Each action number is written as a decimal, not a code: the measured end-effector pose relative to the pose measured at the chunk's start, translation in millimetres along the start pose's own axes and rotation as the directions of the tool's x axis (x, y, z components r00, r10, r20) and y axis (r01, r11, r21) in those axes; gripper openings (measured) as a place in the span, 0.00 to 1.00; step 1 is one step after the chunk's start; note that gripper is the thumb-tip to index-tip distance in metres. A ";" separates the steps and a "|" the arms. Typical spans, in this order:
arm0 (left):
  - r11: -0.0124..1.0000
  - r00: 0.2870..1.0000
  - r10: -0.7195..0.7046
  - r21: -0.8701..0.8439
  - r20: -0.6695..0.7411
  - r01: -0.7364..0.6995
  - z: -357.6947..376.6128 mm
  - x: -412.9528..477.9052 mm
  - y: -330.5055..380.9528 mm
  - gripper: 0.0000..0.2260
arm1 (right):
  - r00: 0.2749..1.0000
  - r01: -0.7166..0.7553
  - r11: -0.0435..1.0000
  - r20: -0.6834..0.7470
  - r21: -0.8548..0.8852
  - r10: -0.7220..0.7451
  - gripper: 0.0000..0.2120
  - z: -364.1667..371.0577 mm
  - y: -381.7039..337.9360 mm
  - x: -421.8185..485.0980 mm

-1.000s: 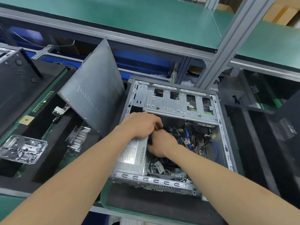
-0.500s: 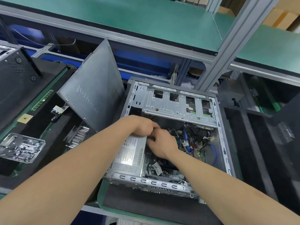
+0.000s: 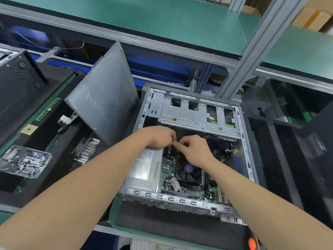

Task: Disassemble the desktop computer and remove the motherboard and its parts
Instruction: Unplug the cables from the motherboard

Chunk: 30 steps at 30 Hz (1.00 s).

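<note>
Computer case (image 3: 189,112) lies open on its side on a black foam mat (image 3: 171,224). Left hand (image 3: 158,137) and right hand (image 3: 196,150) meet above the motherboard (image 3: 167,166), fingers curled, both pinching a small part (image 3: 173,143); can't tell what. Side panel (image 3: 106,98) leans left of the case. Screw tray (image 3: 23,161) sits far left. Green shelf (image 3: 162,20) and aluminium post (image 3: 261,42) stand behind.

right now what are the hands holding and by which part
Left hand and right hand pinch something small between their fingers; what and where cannot be told.
</note>
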<state>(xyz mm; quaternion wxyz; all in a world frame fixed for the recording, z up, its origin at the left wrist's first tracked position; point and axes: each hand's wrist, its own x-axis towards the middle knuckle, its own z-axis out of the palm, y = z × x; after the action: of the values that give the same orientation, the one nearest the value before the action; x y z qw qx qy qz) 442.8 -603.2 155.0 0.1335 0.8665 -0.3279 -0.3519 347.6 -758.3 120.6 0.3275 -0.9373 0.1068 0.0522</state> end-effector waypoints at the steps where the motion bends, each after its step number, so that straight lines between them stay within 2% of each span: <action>1: 1.000 1.000 -0.002 -0.001 -0.009 0.002 0.2 -0.2 0.3 0.12 | 1.000 0.013 1.000 0.008 -0.009 -0.013 0.14 -2.4 -1.1 -0.9; 3: 1.000 1.000 -0.012 0.000 -0.027 0.012 0.4 -1.1 1.7 0.07 | 0.999 0.034 0.999 0.006 -0.014 -0.034 0.09 -5.2 -2.3 -3.9; 6: 0.999 0.998 -0.034 0.010 -0.051 0.034 0.5 -3.9 3.7 0.10 | 0.994 0.113 0.994 -0.003 -0.005 -0.113 0.05 -10.8 -0.1 -12.9; 8: 0.999 0.997 -0.045 0.001 -0.059 0.045 1.2 -5.2 3.8 0.10 | 0.978 0.194 0.980 0.079 -0.032 -0.191 0.08 -17.4 3.9 -19.0; 10: 0.999 0.997 -0.044 -0.017 -0.062 0.043 1.6 -5.7 3.4 0.11 | 0.940 0.272 0.947 0.257 -0.170 -0.224 0.21 -25.0 10.4 -22.8; 12: 0.999 0.998 -0.041 -0.032 -0.053 0.039 1.7 -5.9 3.0 0.12 | 0.878 0.347 0.859 0.452 -0.375 -0.157 0.45 -29.8 16.9 -26.4; 13: 0.999 0.998 -0.035 -0.035 -0.045 0.033 1.9 -5.7 3.1 0.13 | 0.856 0.381 0.797 0.505 -0.468 -0.113 0.56 -30.0 20.3 -27.8; 14: 0.999 0.999 -0.030 -0.034 -0.038 0.028 2.2 -5.7 3.2 0.13 | 0.851 0.406 0.739 0.518 -0.538 -0.091 0.62 -28.5 23.3 -29.6; 15: 0.999 0.999 -0.026 -0.034 -0.036 0.025 2.4 -5.5 3.2 0.13 | 0.857 0.422 0.698 0.505 -0.578 -0.101 0.63 -25.5 26.3 -31.1; 18: 0.998 0.998 -0.036 -0.044 -0.042 0.034 3.1 -3.6 3.7 0.16 | 0.873 0.441 0.682 0.454 -0.583 -0.177 0.59 -19.7 33.4 -33.9; 21: 0.999 0.998 -0.049 -0.018 -0.025 0.048 2.6 -3.5 4.5 0.18 | 0.881 0.393 0.732 0.456 -0.556 -0.126 0.62 -26.7 37.0 -34.9; 24: 0.997 0.997 -0.076 0.012 -0.029 0.076 2.6 -2.1 4.6 0.19 | 0.899 0.351 0.706 0.433 -0.615 -0.069 0.60 -37.5 39.5 -38.9; 27: 0.995 0.994 -0.104 0.000 -0.021 0.104 3.2 -0.7 4.7 0.21 | 0.911 0.292 0.725 0.411 -0.624 -0.013 0.53 -48.4 42.5 -42.7; 30: 0.992 0.994 -0.106 -0.073 0.009 0.106 3.9 -3.5 6.0 0.19 | 0.921 0.240 0.807 0.389 -0.539 -0.014 0.40 -56.3 46.0 -46.2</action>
<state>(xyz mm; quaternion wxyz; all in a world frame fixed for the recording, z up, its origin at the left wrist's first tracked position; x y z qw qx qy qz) 435.3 -605.4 156.8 0.1453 0.8763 -0.2686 -0.3725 293.5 -820.9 144.5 0.0451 -0.9705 -0.0412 0.2333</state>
